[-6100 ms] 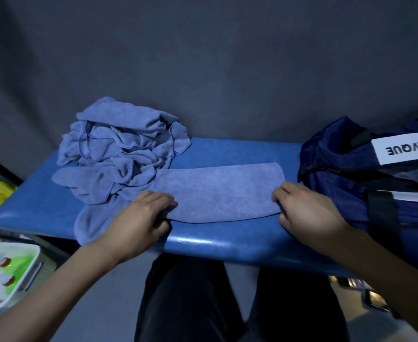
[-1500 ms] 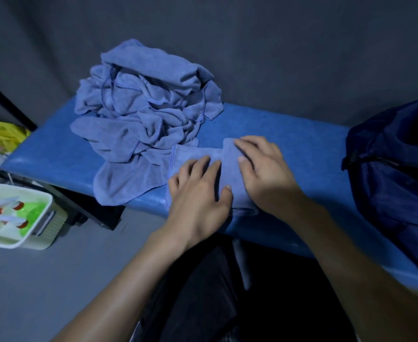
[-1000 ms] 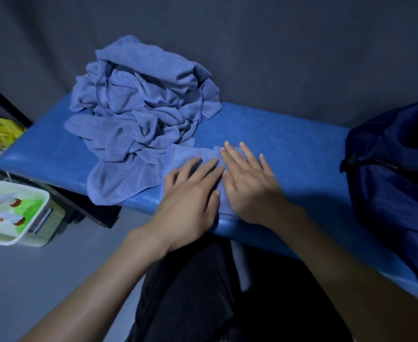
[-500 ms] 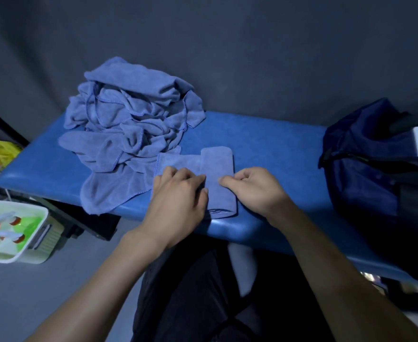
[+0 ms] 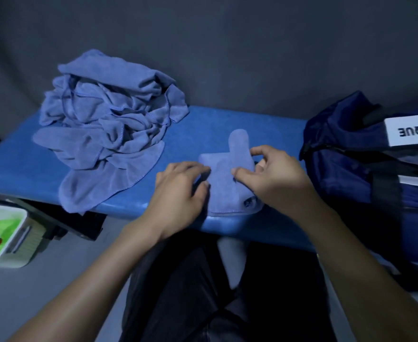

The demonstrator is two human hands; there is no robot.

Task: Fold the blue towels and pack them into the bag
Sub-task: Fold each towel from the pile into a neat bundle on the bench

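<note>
A small folded blue towel point(image 5: 224, 183) is lying on the blue table point(image 5: 203, 127), near the front edge, in the middle of the frame. One narrow end of it is sticking up toward the back of the table.

The left hand point(image 5: 178, 191) is resting on the left side of the folded towel. Its fingers are bent and pressing down on the cloth. I cannot tell if it is grabbing the towel or only pushing on it. The right hand point(image 5: 274, 178) is on the right side of the towel. Its thumb and fingers are curling around the towel's right edge and pinching it.

A big messy pile of blue towels point(image 5: 109, 127) is sitting at the upper left of the frame, on the left part of the table. One towel from the pile is hanging over the front edge.

A dark blue bag point(image 5: 366, 169) is sitting at the right of the frame, on the right end of the table. It is near the right hand but not touching it. A white label with letters is showing on the bag.

A white tray point(image 5: 13, 243) with green inside is sitting at the lower left of the frame, below the table.
</note>
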